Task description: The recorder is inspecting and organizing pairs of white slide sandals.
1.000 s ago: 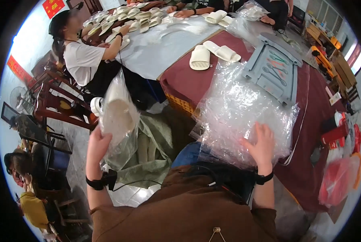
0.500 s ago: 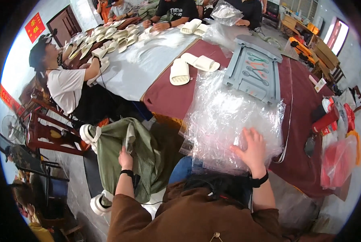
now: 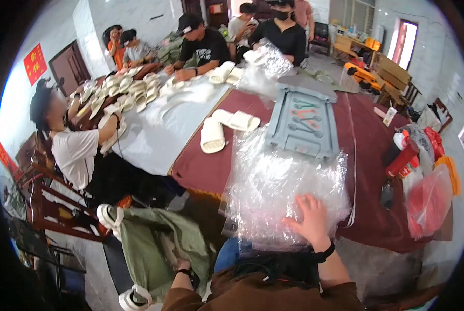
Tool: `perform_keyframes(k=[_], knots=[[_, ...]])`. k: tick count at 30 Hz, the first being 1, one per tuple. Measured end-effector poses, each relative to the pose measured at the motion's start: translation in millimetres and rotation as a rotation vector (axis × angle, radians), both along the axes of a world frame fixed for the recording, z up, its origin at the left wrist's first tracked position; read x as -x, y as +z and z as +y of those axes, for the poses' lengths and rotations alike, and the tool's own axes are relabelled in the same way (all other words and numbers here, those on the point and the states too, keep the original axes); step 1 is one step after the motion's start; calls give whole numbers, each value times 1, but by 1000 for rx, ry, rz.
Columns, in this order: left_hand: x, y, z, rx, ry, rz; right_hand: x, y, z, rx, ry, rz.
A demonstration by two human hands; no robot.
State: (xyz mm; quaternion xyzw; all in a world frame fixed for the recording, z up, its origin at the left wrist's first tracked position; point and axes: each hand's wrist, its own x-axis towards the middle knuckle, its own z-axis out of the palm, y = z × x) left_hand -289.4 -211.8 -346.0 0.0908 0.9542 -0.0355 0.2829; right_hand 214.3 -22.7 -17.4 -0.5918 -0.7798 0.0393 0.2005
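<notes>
My right hand (image 3: 310, 222) lies with spread fingers on a stack of clear plastic bags (image 3: 263, 189) at the table's near edge. To the left, my left hand (image 3: 182, 264) is down inside the mouth of a green woven sack (image 3: 148, 249); its fingers are hidden by the folds, so any grip cannot be made out. White straps or handles on a stand (image 3: 110, 217) hold the sack's left corners. Cream slippers (image 3: 212, 136) lie on the maroon cloth beyond the bags. A grey plastic board (image 3: 307, 116) with coloured spoon-like shapes rests on the stack's far end.
A heap of cream slippers (image 3: 133, 88) covers the far left of the table, where a person in a white shirt (image 3: 76, 150) works. Other people sit or stand along the far side. At right are a red canister (image 3: 403, 159) and a pink plastic bag (image 3: 428, 207). A wooden chair (image 3: 60, 210) stands left.
My left hand has gone lower into the sack; the clear-wrapped thing it held at the opening no longer shows. My right hand stays spread on the bags. The view has tilted upward.
</notes>
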Motion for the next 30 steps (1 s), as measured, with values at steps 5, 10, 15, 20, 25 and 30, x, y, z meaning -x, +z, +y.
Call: perform_keyframes(k=[5,10,15,20,25,30], knots=[[-9,26,44,-258,-556,230,-1,0,-1,-35,8,3],[-17,42,82,-457,-706,-124,-1,-1,-2,-74,13,39],[28,122,95,-891,-179,-615,-1,-2,-3,-124,38,52],[8,159,108,-1267,94,-1096,-2,-2,-4,-100,29,53],[-64,208,129,-371,-1112,119,-2,-1,-4,-98,29,70],[-111,343,112,-158,-1185,367,-1,-2,-3,-103,22,50]])
